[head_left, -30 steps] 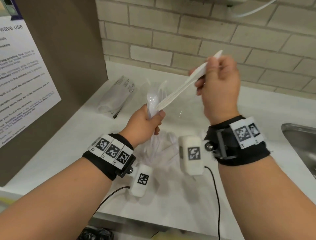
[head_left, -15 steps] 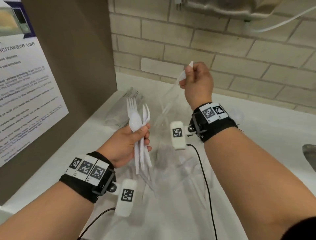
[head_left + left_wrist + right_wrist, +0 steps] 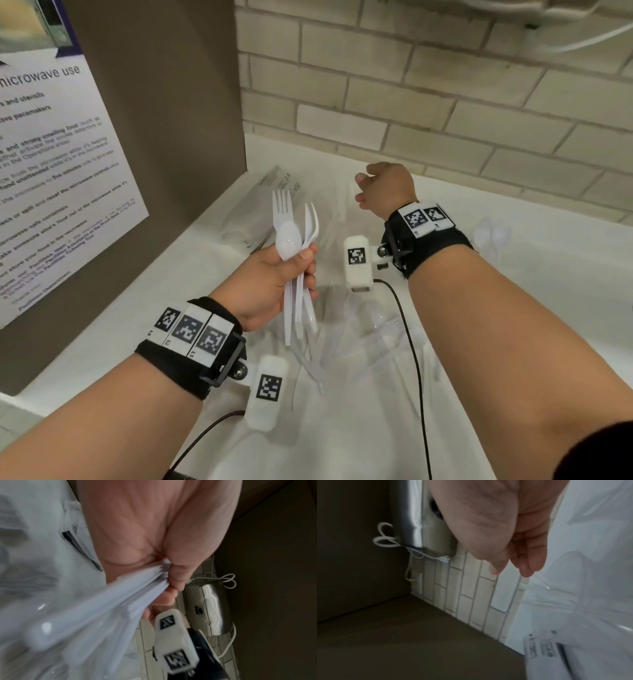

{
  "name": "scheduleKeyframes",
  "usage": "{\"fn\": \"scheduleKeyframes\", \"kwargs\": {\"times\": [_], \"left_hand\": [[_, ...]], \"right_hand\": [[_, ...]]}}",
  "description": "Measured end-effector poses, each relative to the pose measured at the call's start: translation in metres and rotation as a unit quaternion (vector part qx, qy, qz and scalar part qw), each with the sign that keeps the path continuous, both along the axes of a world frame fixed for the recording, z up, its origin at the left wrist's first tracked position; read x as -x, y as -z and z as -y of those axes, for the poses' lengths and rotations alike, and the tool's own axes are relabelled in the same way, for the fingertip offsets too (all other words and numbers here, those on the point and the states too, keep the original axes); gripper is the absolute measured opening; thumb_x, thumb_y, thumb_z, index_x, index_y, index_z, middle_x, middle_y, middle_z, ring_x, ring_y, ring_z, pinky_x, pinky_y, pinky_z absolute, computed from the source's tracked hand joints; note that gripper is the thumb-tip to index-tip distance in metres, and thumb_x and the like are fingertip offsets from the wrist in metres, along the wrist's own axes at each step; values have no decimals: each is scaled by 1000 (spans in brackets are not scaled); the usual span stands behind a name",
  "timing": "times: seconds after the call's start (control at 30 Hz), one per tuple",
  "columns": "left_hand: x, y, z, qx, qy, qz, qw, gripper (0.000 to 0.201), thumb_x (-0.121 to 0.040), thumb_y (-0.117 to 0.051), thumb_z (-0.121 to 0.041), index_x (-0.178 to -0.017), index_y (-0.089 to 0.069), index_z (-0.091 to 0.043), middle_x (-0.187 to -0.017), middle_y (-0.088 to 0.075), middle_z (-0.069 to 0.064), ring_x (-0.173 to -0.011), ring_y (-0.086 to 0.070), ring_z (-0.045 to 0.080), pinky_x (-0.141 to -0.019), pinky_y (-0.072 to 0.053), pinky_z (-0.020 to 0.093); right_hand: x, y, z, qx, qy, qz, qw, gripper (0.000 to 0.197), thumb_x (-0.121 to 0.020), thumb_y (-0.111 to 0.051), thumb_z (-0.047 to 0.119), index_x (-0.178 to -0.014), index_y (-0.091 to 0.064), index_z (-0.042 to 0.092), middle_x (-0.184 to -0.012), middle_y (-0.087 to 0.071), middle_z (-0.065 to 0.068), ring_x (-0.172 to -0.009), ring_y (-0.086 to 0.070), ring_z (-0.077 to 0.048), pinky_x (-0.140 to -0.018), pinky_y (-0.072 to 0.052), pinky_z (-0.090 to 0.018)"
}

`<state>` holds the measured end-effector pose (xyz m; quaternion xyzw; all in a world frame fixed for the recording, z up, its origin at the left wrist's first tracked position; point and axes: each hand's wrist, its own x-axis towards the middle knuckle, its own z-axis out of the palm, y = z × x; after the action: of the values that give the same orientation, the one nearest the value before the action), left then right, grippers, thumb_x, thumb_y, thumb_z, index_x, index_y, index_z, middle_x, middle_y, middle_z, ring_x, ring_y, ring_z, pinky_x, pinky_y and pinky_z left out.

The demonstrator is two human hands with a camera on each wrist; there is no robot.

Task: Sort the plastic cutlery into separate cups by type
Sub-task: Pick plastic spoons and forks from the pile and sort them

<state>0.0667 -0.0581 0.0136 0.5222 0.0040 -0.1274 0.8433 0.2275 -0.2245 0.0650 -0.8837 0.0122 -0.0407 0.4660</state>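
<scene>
Head view alone shows forks point(image 3: 282, 205) in left hand point(image 3: 270, 284); wrist views blur.

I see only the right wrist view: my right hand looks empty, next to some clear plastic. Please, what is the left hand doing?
Observer: The left hand grips a bundle of white cutlery, heads up.
Operator: Is the bundle of one type only?
Observer: No, it is mixed: a fork stands behind a spoon.
Operator: Is more cutlery waiting somewhere?
Observer: Yes, loose cutlery lies on the counter under both hands.
</scene>
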Motion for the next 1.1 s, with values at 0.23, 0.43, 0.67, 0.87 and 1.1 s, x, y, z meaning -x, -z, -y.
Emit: {"fn": "scheduleKeyframes", "kwargs": {"times": [0.23,0.43,0.67,0.87,1.1], "left_hand": [[-1,-3,22,-11,17,11,1000,18,-90,-57,-19,-104,-61,-9,-76,-57,4,-66,-59,16,-67,-57,37],[-2,-4,49,-230,40,114,966,13,-95,-56,-22,-102,-57,-12,-77,-57,2,-68,-54,17,-65,-50,36],[6,-3,68,-367,36,149,918,17,-95,-54,-26,-106,-53,-13,-79,-59,1,-69,-58,16,-70,-56,38],[4,0,71,-476,12,151,866,22,-97,-49,-30,-105,-50,-9,-92,-63,11,-78,-59,24,-73,-51,40],[1,-6,74,-570,-34,176,802,17,-100,-43,-24,-97,-35,-10,-70,-46,-1,-59,-45,11,-47,-30,19]], "right_hand": [[104,-16,-1,-69,-192,-29,979,33,-93,-55,45,-107,-67,17,-89,-65,5,-60,-56,-10,-48,-44,-23],[115,-4,16,-85,-187,2,979,28,-86,-69,34,-102,-70,11,-104,-69,-5,-93,-66,-17,-89,-53,-32],[123,-17,39,-181,-80,70,978,17,-94,-59,20,-90,-68,5,-88,-73,-13,-74,-63,-9,-70,-52,-29],[126,-48,42,-363,-9,160,918,13,-102,-42,23,-97,-52,16,-67,-56,0,-60,-67,-26,-64,-59,-38],[130,-43,31,-266,-48,102,957,8,-102,-40,24,-99,-45,19,-70,-49,-6,-41,-50,-19,-49,-56,-42]]}}
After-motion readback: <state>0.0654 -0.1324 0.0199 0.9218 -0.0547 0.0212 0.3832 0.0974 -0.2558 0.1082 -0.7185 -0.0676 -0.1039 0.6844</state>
